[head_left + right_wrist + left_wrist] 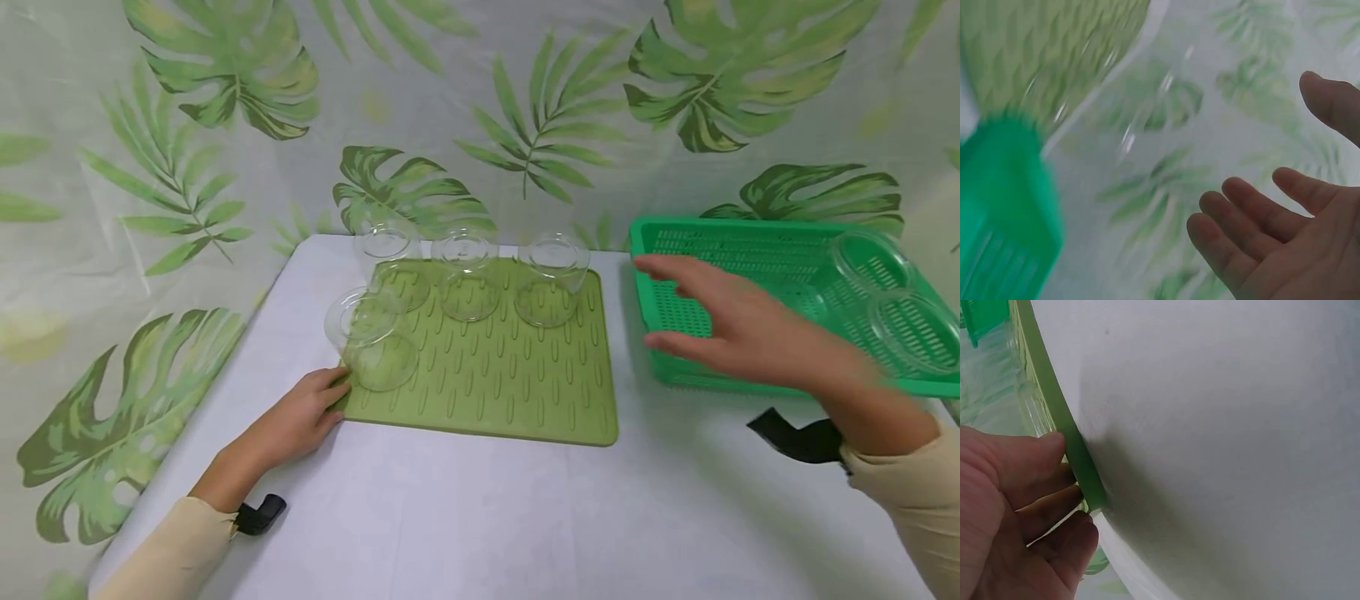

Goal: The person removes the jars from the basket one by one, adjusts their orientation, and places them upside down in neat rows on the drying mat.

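My left hand point(303, 417) is at the front left corner of a green ribbed drying mat point(517, 383). Thumb and fingers pinch the mat's edge point(1088, 469) in the left wrist view. Right beside those fingers, a clear cup point(378, 358) stands on the mat. Along the back of the mat is a row of three more clear cups point(551, 279). My right hand point(757, 325) hovers over the left part of a green perforated basket point(750, 229), its fingers spread and nothing held. The palm point(1310, 262) is bare in the right wrist view.
Two clear cups point(911, 333) lie at the basket's right end. White cloth point(480, 517) covers the table, and a leaf-print sheet point(420, 100) hangs behind it. Each wrist wears a black camera mount point(258, 515).
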### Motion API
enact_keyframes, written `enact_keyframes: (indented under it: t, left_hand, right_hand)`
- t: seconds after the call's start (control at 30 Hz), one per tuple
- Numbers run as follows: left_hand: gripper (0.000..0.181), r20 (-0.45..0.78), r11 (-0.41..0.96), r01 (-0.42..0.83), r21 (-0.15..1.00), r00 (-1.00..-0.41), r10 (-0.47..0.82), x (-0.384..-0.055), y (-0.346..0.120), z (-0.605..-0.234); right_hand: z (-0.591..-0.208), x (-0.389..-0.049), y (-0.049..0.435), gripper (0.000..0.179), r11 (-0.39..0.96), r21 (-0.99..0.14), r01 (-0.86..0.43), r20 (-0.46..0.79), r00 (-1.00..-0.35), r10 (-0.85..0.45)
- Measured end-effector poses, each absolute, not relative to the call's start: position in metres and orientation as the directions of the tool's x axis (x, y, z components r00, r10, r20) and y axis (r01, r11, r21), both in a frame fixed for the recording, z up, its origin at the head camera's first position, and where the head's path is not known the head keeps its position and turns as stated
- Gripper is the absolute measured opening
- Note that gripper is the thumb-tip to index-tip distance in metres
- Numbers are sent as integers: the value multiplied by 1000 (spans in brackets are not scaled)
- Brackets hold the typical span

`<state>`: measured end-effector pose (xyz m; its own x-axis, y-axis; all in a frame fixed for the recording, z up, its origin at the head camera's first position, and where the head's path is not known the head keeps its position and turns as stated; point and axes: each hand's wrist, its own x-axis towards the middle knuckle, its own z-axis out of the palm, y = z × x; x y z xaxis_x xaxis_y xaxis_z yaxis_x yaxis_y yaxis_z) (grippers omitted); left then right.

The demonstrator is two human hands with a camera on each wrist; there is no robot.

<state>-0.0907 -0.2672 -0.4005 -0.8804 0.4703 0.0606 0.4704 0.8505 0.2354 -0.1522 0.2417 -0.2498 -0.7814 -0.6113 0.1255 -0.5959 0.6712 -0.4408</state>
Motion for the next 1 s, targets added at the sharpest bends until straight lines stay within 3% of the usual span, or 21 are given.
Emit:
enact_keyframes:
  t: [0.23, 0.53, 0.83, 1.0]
  left_hand:
    - [39, 61, 853, 465, 236, -883, 465, -90, -265, -398]
    - [38, 80, 848, 473, 241, -880, 468, -90, -264, -400]
    - [38, 79, 841, 473, 262, -879, 470, -91, -264, -397]
    - [37, 83, 840, 472, 269, -880, 468, -91, -264, -398]
  right_hand:
    - [-247, -153, 299, 84, 794, -384, -471, 94, -875, -474]
    - [-242, -154, 329, 83, 833, -322, -451, 131, -892, -432]
    - [-244, -168, 356, 85, 884, -313, -346, 41, -935, -352]
    - [-248, -178, 369, 83, 896, -301, -327, 61, -944, -324]
